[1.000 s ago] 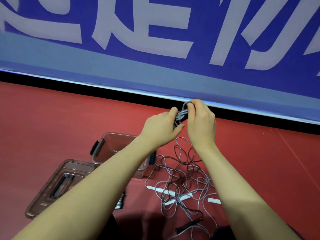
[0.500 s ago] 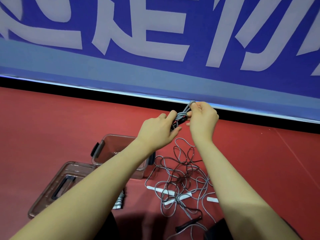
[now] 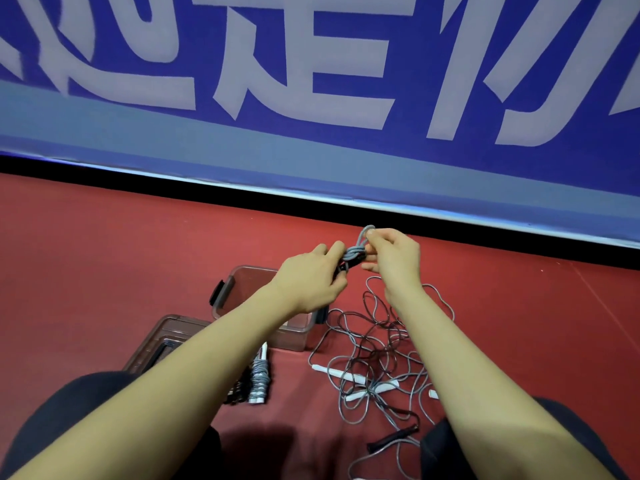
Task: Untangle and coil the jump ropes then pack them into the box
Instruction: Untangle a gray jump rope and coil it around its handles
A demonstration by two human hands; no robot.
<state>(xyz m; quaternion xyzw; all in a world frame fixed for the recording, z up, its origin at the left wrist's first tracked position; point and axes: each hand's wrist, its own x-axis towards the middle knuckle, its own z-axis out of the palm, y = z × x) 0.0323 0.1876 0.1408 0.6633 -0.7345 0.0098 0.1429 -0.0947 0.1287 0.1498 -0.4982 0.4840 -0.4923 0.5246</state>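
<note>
I hold a coiled grey jump rope up in front of me. My left hand grips the coil and its black handles from the left. My right hand pinches the rope's grey loop at the top of the coil. Below my hands a tangle of grey and dark ropes with white handles and a black handle lies on the red floor. The clear plastic box stands open behind my left forearm. Two coiled ropes lie in front of it.
The box's lid lies flat on the floor to the left of the box. A blue banner with white characters stands along the far edge of the red floor. My knees show at the bottom corners.
The camera tipped down and my hands sank a little. My right hand keeps working the grey loop at the top of the coil. The coiled ropes by the box came into view.
</note>
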